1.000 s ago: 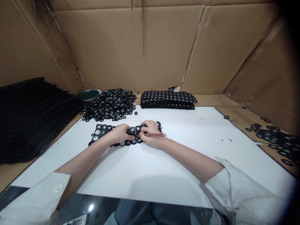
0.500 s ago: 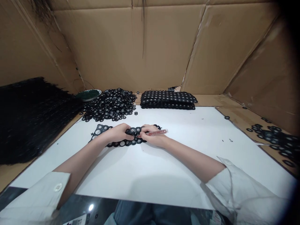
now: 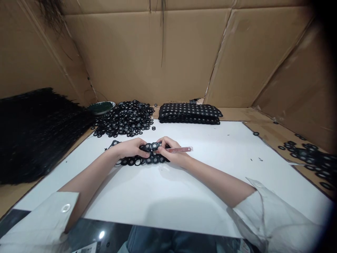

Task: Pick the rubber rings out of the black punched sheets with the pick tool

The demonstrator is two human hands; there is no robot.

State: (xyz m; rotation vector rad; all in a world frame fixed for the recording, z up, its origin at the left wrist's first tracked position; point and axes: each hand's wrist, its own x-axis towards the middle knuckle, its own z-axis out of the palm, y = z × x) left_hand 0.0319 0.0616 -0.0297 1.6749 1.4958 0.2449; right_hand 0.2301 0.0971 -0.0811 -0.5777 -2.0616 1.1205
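In the middle of the white board [image 3: 126, 196] lies a panel of black rings with pale centres [image 3: 155, 159], joined in rows. My left hand [image 3: 133, 147] rests over its left part, with fingers and thumb closed on the panel near its middle. My right hand [image 3: 171, 151] pinches a slim, flat reddish tool [image 3: 181, 150] whose tip points left at the rings. That tip is too small to make out, and so is any thread there. Both hands hide parts of the panel.
Behind my left hand is a heap of loose black rings [image 3: 126, 117] beside a shallow dish of dark green stuff [image 3: 101, 107]. A stack of ring panels [image 3: 189, 112] lies at the back. Black fibre bundles [image 3: 34, 137] fill the left; more rings [image 3: 313, 156] lie right. Cardboard walls [image 3: 184, 52] enclose the board.
My right hand and the tool have shifted slightly to the right at the panel, with the fingers more arched. My left hand stays nearly in place. The view has moved a little.
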